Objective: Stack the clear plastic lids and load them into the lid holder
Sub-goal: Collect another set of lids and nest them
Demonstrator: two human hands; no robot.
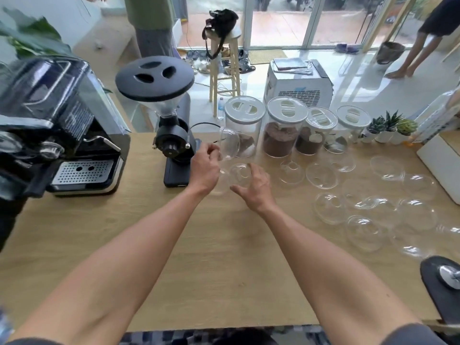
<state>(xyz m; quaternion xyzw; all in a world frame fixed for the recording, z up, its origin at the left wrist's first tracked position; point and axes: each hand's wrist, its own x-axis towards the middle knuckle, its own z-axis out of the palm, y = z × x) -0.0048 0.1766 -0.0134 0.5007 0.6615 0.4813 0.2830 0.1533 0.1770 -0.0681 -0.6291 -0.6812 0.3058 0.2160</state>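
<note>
Several clear dome lids [364, 232] lie scattered over the right half of the wooden table [224, 257]. My left hand [205, 169] pinches one clear lid [229, 145] by its rim and holds it tilted above the table, in front of the grinder. My right hand [255, 188] is spread just beside it, its fingers curved over another clear lid [240, 171] that rests on the table; I cannot tell whether they touch it. A further lid [220, 184] lies between my hands. A black base with a metal post [441, 277] sits at the right front edge.
An espresso machine [62, 135] and a black coffee grinder [171, 135] stand at the left. Several white-lidded jars [282, 128] line the back edge, with small potted plants [390, 128] to their right. A white box [440, 165] sits at the far right. People stand beyond the table.
</note>
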